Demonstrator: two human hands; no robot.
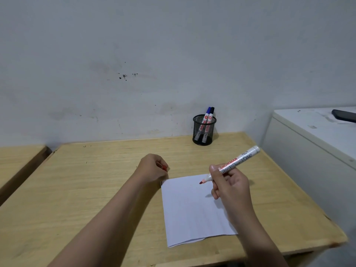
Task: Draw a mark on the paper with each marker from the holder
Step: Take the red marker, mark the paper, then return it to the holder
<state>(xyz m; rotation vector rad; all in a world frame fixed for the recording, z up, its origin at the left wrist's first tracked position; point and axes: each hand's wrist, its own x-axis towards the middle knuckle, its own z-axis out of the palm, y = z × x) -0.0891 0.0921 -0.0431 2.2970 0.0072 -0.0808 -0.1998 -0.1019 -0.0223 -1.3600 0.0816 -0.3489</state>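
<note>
A white sheet of paper (192,209) lies on the wooden table (92,189); I see no mark on it. My right hand (230,186) holds an uncapped red marker (234,165), whose red tip hovers just above the paper's upper part. My left hand (154,168) is closed on the red cap (164,168) beside the paper's top-left corner. A black mesh holder (204,130) stands at the back of the table with a blue-capped marker (207,112) and a black-capped marker (211,112) in it.
A white cabinet (308,147) stands to the right of the table, with a dark phone (344,115) on top. A second wooden table (17,160) sits at the left. The wall rises directly behind the holder.
</note>
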